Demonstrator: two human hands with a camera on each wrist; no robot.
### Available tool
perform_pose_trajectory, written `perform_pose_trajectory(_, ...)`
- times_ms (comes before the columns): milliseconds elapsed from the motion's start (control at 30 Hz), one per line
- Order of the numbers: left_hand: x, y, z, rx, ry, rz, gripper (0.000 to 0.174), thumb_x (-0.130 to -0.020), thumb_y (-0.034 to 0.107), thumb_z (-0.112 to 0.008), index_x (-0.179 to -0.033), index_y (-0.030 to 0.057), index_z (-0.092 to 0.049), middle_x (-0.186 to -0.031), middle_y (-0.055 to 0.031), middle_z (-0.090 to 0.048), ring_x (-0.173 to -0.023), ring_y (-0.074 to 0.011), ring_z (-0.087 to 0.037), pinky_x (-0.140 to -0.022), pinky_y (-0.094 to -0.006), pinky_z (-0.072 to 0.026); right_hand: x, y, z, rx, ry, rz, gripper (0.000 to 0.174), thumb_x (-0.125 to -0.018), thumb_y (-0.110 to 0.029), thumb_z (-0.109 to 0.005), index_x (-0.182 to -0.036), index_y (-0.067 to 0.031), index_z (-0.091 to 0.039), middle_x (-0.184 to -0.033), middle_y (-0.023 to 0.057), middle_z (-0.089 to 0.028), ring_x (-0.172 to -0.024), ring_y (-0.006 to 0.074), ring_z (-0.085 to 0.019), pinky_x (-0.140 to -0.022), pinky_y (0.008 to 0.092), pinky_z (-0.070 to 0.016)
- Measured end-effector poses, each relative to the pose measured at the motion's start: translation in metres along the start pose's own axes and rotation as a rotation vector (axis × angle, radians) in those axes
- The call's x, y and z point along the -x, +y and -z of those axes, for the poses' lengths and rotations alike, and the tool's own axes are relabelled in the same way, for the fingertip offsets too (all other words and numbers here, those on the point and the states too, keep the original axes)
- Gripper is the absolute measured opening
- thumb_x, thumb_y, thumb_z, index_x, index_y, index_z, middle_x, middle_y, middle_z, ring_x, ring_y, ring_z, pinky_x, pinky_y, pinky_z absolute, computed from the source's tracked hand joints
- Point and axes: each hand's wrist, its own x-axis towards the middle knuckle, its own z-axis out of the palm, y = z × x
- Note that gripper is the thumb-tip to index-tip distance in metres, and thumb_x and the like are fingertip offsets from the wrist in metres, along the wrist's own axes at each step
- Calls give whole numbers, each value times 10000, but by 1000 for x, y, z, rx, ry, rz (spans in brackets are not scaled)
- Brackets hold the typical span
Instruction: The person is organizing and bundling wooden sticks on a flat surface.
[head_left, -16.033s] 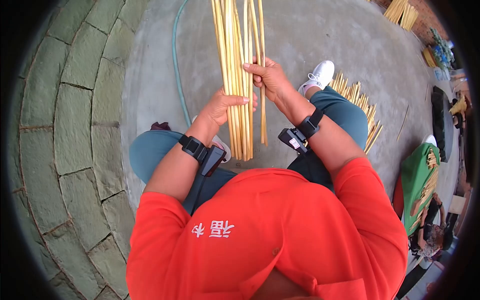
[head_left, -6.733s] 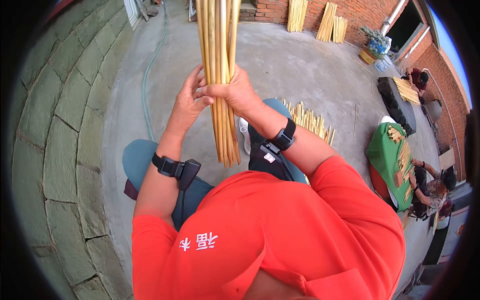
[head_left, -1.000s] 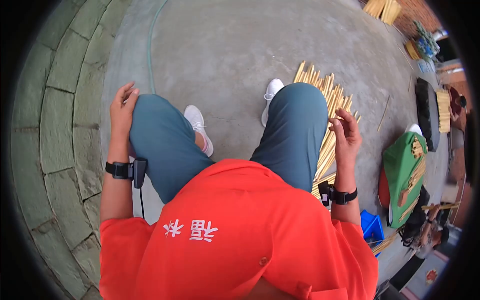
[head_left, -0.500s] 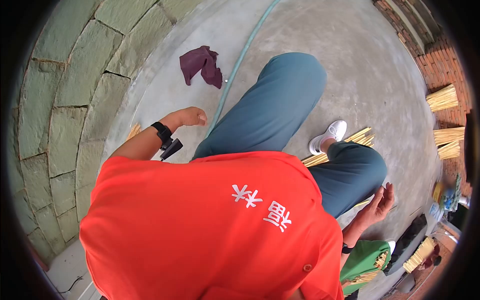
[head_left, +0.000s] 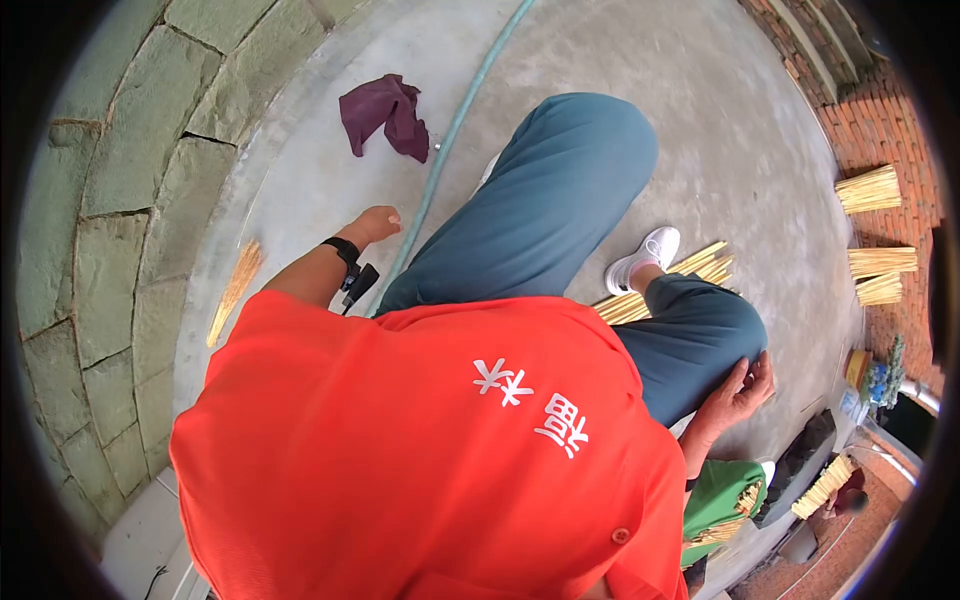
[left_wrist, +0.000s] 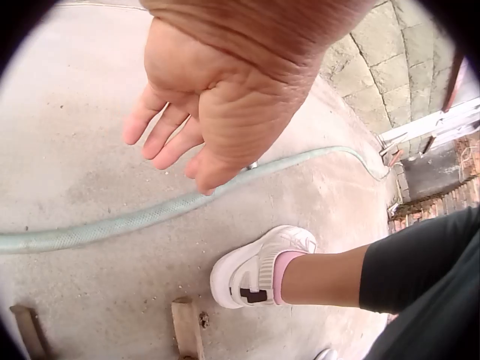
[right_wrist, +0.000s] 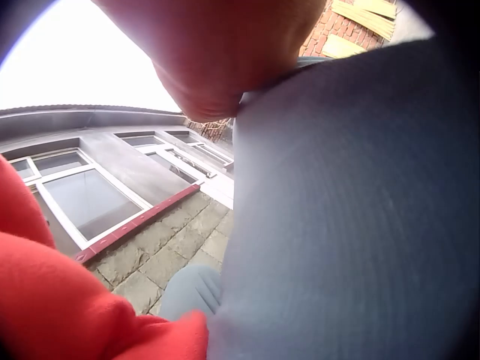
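Note:
My left hand hangs low beside the left thigh, above the concrete, holding nothing. In the left wrist view the palm of that hand shows, its fingers loosely extended over a pale green hose. A crumpled dark purple cloth lies on the floor beyond the left hand. Behind the left forearm a small bundle of thin sticks lies on the ground near the stone wall. My right hand rests against the right knee, fingers relaxed, with nothing in it.
More yellow sticks lie under the right leg. Stick bundles lean on the brick wall. A green-covered table with sticks stands at right. The stone wall borders the left. Wooden pieces show low in the left wrist view.
The hands held a stick bundle in the two oldest frames and are bare since. The body has turned left, bringing cloth and floor bundle into view. The right hand has come onto the knee.

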Motion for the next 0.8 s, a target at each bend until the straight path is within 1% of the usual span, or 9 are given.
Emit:
perform_pose_trajectory(33, -9, 11, 6, 5, -8, -2, 325, -730, 268, -626, -972, 56, -585, -830, -127, -611, -784, -276, -577, -724, -340, -444, 1, 1, -1, 28, 10, 17, 286, -829, -46, -519, -1114, -16, -508, -997, 90, -477, -841, 166, -462, -711, 277, -402)
perform_pose_trajectory(100, -28, 31, 16, 32, -13, 29, 345, -718, 261, -623, -987, 53, -570, -961, -169, -591, -910, -334, -546, -797, -364, -427, 2, 1, -3, 36, 27, 23, 280, -836, -52, -509, -1113, -13, -505, -1017, 101, -469, -859, 180, -464, -741, 295, -398)
perform_pose_trajectory(333, -83, 60, 25, 102, 60, 18, 409, -711, 206, -622, -1082, 63, -526, -1013, -187, -560, -937, -342, -530, -831, -374, -415, 5, 3, -6, 191, 52, -3, 262, -872, -89, -452, -1110, 12, -494, -1088, 139, -436, -997, 238, -462, -860, 336, -375)
perform_pose_trajectory(400, -99, 53, 21, 8, 76, -30, 433, -709, 192, -620, -1105, 60, -508, -1114, -189, -489, -1012, -336, -488, -850, -374, -406, 6, 7, -6, 210, 40, -17, 265, -876, -89, -441, -1113, 18, -487, -1100, 144, -426, -1011, 241, -456, -869, 342, -374)
perform_pose_trajectory(533, -122, 50, 18, -34, 89, -39, 457, -702, 181, -631, -1120, 51, -499, -1178, -179, -411, -1029, -336, -459, -840, -365, -398, 6, 10, -8, 193, 29, -29, 271, -881, -82, -419, -1124, 32, -459, -1126, 153, -401, -1013, 246, -460, -881, 356, -383)
perform_pose_trajectory(600, -126, 61, 31, -86, -24, 41, 476, -697, 165, -630, -1136, 51, -486, -1282, -176, -318, -1125, -340, -393, -885, -377, -380, 7, 12, -6, 213, 17, -37, 272, -884, -84, -413, -1126, 33, -449, -1127, 154, -396, -1005, 247, -465, -878, 354, -389)
perform_pose_trajectory(633, -129, 62, 31, -86, -29, 41, 476, -697, 165, -630, -1136, 51, -486, -1282, -176, -318, -1125, -340, -393, -885, -377, -380, 7, 13, -5, 226, 8, -43, 272, -886, -86, -408, -1128, 34, -440, -1127, 156, -390, -998, 248, -470, -876, 352, -394)
perform_pose_trajectory(700, -134, 59, 30, -277, 79, -15, 453, -718, 169, -594, -1148, 75, -485, -1303, -138, -302, -1186, -318, -340, -920, -447, -350, 8, 14, -4, 206, 8, -54, 272, -889, -92, -404, -1127, 34, -437, -1120, 155, -393, -990, 249, -474, -873, 351, -397)
perform_pose_trajectory(800, -145, 54, 33, -319, 63, 21, 422, -733, 157, -567, -1139, 72, -490, -1313, -124, -301, -1236, -293, -278, -940, -477, -319, 9, 15, -4, 222, -4, -82, 277, -898, -120, -390, -1125, 33, -434, -1106, 154, -399, -981, 251, -473, -871, 350, -398)
